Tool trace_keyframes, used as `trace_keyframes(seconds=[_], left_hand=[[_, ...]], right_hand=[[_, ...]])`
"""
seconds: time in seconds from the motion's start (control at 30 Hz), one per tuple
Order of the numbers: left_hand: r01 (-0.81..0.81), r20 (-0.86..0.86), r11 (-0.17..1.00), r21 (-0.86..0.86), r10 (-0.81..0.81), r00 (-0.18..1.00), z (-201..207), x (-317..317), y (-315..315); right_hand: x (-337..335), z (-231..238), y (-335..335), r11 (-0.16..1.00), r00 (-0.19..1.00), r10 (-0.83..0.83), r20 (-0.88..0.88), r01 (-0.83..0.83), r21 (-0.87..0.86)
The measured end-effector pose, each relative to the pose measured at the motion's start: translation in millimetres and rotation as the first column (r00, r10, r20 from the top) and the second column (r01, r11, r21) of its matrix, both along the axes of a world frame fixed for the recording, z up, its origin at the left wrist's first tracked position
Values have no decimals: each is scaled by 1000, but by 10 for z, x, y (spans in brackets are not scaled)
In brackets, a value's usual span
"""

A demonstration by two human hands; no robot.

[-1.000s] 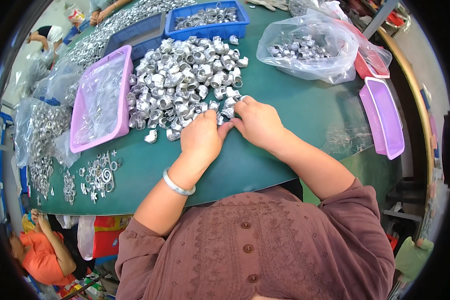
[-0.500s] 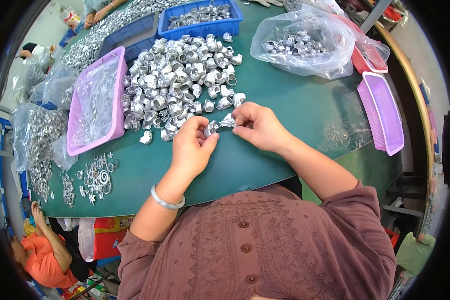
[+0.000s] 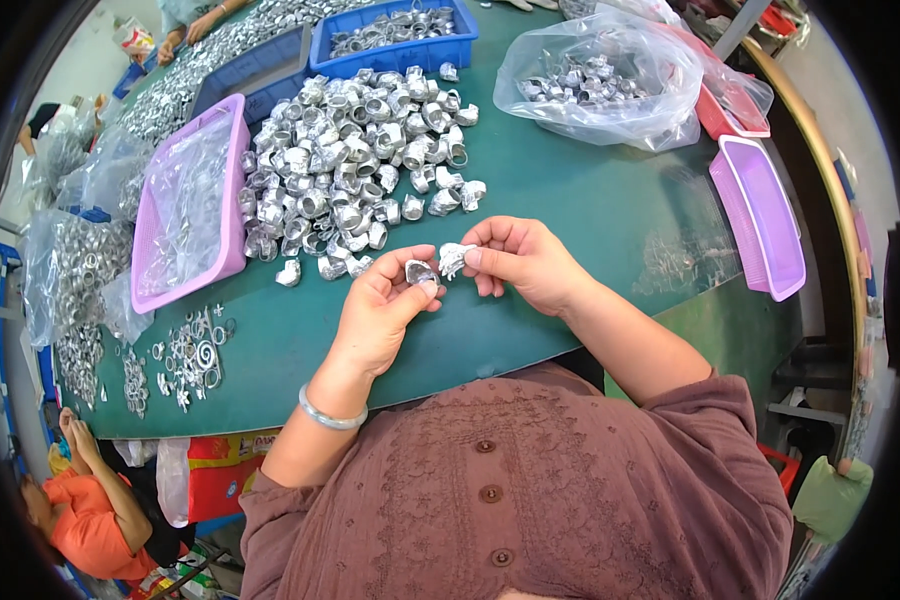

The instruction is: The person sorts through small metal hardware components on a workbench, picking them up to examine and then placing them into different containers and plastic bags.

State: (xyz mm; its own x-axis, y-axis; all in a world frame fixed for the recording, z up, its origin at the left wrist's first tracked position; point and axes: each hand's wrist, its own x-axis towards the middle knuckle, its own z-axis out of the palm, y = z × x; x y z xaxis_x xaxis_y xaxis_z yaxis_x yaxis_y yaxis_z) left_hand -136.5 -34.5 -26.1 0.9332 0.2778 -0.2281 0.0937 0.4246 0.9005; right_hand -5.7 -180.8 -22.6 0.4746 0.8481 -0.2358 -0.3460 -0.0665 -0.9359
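Note:
Over the front of the green table, my left hand [image 3: 375,315] pinches a chunky silver ring [image 3: 419,271] between thumb and fingers, its dark inner side showing. My right hand [image 3: 520,262] is closed on another silver ring [image 3: 454,260], whose textured, bright face sticks out past the thumb. The two rings are close together, with a small gap between them. Just beyond my hands lies a big heap of similar silver rings [image 3: 340,150], a few of them loose at its near edge.
Left of the heap stands a pink basket [image 3: 238,200] with clear plastic in it. Blue trays [image 3: 395,58] are behind the heap. A plastic bag of rings [image 3: 530,110] and a purple basket [image 3: 770,220] lie right. Small metal pieces [image 3: 198,352] lie front left. A person in orange [image 3: 95,520] sits left.
Both hands have turned the rings: the left one now shows its dark hollow, the right one its textured face. My right hand has dropped slightly toward me.

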Motion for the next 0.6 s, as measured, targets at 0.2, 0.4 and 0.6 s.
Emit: trace_keyframes(seconds=[0.2,0.4,0.6], left_hand=[[57,-13,990,-131,-59,998,-4,-20,-9],[75,-3,951,-299,-80,997,-40,-32,1],[69,10,898,-434,-72,997,-31,-60,-13]], right_hand=[[-62,112,-2,993,996,78,53,-73,-91],[-109,75,-25,994,995,93,34,-95,60],[-137,77,-14,992,991,83,102,-93,90]])
